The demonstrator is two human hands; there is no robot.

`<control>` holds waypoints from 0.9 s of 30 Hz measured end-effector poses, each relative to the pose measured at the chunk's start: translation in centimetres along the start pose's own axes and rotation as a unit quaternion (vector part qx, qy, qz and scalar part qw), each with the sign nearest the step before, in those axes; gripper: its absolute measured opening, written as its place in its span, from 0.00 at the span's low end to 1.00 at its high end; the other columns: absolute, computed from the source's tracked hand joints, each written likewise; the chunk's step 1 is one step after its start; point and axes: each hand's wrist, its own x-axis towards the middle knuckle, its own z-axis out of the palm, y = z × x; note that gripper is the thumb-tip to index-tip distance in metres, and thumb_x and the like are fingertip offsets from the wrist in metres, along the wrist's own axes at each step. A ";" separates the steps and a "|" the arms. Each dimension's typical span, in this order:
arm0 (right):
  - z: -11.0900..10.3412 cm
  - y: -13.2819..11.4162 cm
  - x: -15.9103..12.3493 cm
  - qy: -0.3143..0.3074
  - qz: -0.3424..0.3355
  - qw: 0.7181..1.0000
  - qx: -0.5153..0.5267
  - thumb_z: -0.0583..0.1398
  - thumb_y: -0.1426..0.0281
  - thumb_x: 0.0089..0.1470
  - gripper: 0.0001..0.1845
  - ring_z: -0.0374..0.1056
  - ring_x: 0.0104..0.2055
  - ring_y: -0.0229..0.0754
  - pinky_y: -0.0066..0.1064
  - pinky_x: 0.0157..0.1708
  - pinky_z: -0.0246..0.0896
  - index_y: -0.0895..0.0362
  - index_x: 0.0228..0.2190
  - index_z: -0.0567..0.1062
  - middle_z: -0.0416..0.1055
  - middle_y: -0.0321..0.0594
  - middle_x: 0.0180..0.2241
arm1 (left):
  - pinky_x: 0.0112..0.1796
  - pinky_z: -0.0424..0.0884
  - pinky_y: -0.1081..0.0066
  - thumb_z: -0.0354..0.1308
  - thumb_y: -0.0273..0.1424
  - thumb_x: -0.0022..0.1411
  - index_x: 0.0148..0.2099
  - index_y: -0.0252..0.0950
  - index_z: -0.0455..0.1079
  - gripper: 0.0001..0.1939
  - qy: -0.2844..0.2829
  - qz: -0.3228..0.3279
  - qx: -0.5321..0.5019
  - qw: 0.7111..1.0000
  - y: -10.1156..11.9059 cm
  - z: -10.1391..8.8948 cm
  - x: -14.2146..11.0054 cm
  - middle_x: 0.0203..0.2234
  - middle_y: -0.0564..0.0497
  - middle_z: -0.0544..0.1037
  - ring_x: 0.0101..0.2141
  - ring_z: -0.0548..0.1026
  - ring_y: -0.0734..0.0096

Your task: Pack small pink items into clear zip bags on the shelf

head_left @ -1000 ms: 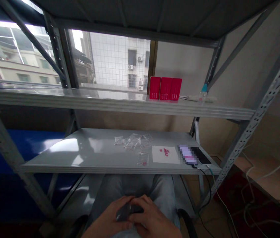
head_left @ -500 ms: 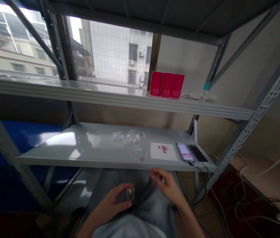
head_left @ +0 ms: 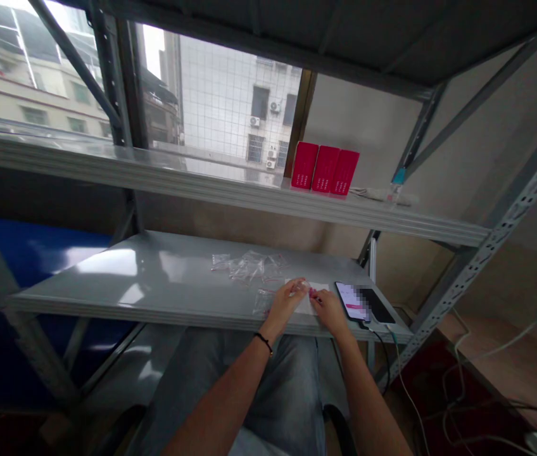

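Note:
Over the white paper point(head_left: 306, 308) on the lower shelf, my left hand point(head_left: 286, 305) is closed on a small clear plastic bag point(head_left: 301, 286). Close on its right, my right hand point(head_left: 328, 310) has its fingertips pinched at the small pink pieces point(head_left: 313, 293). Fingers cover part of these pieces, so their exact kind is unclear. Another clear bag point(head_left: 263, 300) with something pink in it lies left of the paper, partly behind my left hand. Farther back is a loose pile of clear plastic bags point(head_left: 249, 266).
A phone point(head_left: 350, 300) with its screen lit lies right of the paper, beside a dark flat device point(head_left: 377, 305) with cables running off the edge. Above, several red boxes point(head_left: 327, 170) and a blue-capped bottle point(head_left: 396, 183) stand on the upper shelf point(head_left: 202, 180).
Both hands have moved from above the lap forward and up to the paper. They have come close together, with the right hand now at the pink pieces. The view has shifted slightly.

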 end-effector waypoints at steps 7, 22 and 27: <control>0.7 1.0 0.5 -0.020 -0.018 0.999 -0.021 0.56 0.73 0.62 0.10 0.69 0.45 0.45 0.30 0.46 0.57 0.58 0.39 0.78 0.76 0.44 0.40 | 0.51 0.69 0.63 0.61 0.43 0.60 0.50 0.36 0.75 0.20 0.011 0.021 0.017 1.000 -1.1 0.3 0.5 0.44 0.45 0.81 0.46 0.76 0.60; 0.7 2.0 0.7 -0.018 -0.045 0.999 -0.023 0.56 0.71 0.64 0.10 0.68 0.43 0.44 0.29 0.43 0.57 0.59 0.37 0.77 0.75 0.44 0.37 | 0.50 0.68 0.63 0.64 0.41 0.57 0.47 0.36 0.77 0.18 -0.031 0.046 0.073 0.996 -0.2 0.7 -0.1 0.43 0.45 0.82 0.44 0.76 0.61; 1.0 2.1 0.9 -0.012 -0.046 0.999 -0.024 0.56 0.70 0.64 0.10 0.68 0.43 0.44 0.29 0.43 0.57 0.58 0.38 0.78 0.75 0.44 0.37 | 0.48 0.69 0.64 0.63 0.41 0.59 0.46 0.37 0.77 0.17 -0.032 0.051 0.083 0.995 -0.4 0.8 -0.1 0.42 0.46 0.82 0.43 0.76 0.62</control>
